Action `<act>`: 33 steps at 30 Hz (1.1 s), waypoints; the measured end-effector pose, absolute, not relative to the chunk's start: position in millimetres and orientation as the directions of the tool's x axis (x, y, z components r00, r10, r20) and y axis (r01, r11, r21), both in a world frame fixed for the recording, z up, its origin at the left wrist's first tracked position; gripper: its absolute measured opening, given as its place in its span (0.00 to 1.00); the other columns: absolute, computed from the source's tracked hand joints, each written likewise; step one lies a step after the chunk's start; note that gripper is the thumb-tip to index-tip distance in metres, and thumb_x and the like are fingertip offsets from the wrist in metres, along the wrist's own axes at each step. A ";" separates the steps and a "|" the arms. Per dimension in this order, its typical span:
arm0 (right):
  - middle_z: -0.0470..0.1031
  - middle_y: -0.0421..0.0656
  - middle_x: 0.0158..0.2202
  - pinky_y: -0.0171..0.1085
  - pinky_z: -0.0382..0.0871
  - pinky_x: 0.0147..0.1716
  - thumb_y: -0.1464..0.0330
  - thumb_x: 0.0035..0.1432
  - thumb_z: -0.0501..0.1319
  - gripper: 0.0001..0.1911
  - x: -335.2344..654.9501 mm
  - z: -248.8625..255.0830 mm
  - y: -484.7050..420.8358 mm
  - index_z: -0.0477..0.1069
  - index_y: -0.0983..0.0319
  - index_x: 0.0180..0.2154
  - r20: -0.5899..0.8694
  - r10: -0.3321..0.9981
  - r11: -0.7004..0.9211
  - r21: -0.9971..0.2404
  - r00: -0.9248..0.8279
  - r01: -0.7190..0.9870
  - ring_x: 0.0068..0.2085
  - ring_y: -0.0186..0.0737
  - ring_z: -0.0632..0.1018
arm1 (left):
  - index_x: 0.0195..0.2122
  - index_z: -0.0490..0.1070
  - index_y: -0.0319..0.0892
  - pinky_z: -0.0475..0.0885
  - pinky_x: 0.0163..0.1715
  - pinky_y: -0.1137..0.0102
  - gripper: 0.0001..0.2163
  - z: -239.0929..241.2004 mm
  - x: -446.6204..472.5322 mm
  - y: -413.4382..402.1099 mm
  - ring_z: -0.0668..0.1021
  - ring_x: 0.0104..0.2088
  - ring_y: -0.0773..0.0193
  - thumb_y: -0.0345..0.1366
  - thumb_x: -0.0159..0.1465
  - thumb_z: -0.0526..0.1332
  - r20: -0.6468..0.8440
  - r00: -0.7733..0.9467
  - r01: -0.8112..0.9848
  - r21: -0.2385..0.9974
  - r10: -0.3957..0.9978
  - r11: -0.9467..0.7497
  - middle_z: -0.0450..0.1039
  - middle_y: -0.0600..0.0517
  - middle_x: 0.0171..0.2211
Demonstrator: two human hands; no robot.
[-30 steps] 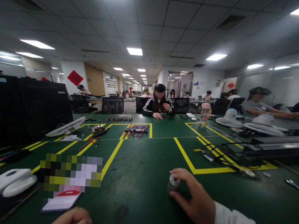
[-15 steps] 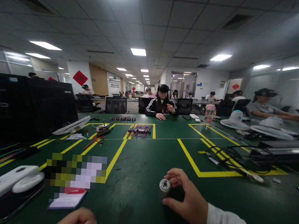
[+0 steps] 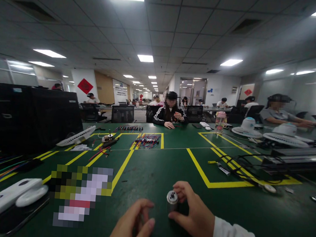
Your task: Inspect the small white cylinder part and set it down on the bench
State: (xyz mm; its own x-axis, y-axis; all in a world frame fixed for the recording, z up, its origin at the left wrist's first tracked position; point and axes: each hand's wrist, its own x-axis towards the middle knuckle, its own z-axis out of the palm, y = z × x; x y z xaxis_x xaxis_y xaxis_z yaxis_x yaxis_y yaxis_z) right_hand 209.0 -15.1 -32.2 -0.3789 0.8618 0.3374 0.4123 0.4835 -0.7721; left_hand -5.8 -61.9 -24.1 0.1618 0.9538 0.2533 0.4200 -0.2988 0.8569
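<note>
A small silver metal cylinder [image 3: 172, 203] stands upright on the green tabletop [image 3: 148, 176], a dark centre and small holes showing on its round top. My right hand [image 3: 198, 216] holds it from the right, the thumb at its near side and the fingers at its far side. To the left of the cylinder is my left hand [image 3: 134, 224], thumb and fingers apart and nothing between them. A gap separates that hand from the cylinder.
Yellow tape [image 3: 197, 169] marks areas on the table. Bundled wires [image 3: 148, 141] lie farther back, and black cables [image 3: 238, 168] at the right. A white device [image 3: 6, 201] sits at the near left. Across the table sits a person [image 3: 170, 114].
My left hand has moved right and up from the bottom edge toward the cylinder, its fingers parting. My right hand stays around the cylinder. The view has shifted slightly.
</note>
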 end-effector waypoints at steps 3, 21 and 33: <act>0.69 0.39 0.41 0.33 0.64 0.42 0.74 0.45 0.63 0.29 208.1 -33.3 -15.1 0.54 0.60 0.48 0.339 0.858 0.479 -0.798 -0.385 0.365 0.40 0.31 0.71 | 0.45 0.68 0.43 0.67 0.27 0.70 0.11 -17.4 33.8 -44.0 0.73 0.26 0.62 0.37 0.61 0.57 0.298 0.145 0.399 0.855 0.943 -0.332 0.67 0.54 0.29; 0.68 0.37 0.37 0.31 0.61 0.38 0.74 0.44 0.63 0.21 211.0 -16.5 -20.1 0.62 0.62 0.42 0.287 0.857 0.467 -0.785 -0.428 0.408 0.38 0.30 0.68 | 0.36 0.75 0.42 0.69 0.34 0.67 0.08 -9.3 36.3 -24.7 0.76 0.36 0.56 0.38 0.63 0.57 0.340 0.105 0.314 0.880 0.934 -0.356 0.75 0.49 0.34; 0.68 0.40 0.40 0.33 0.61 0.39 0.72 0.46 0.62 0.20 211.8 -21.7 -18.4 0.61 0.62 0.43 0.291 0.852 0.480 -0.765 -0.435 0.429 0.39 0.33 0.68 | 0.38 0.77 0.46 0.69 0.37 0.68 0.08 -6.3 34.8 -27.0 0.76 0.38 0.58 0.34 0.64 0.57 0.362 0.212 0.312 0.855 0.908 -0.414 0.77 0.50 0.37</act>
State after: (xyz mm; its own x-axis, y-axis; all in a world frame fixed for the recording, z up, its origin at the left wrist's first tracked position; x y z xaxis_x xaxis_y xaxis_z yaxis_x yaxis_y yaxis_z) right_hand 211.8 -18.4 -21.7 -0.4345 0.8522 0.2914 0.4294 0.4805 -0.7647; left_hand 34.8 -27.0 -6.3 0.2117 0.9079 0.3619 0.3116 -0.4136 0.8555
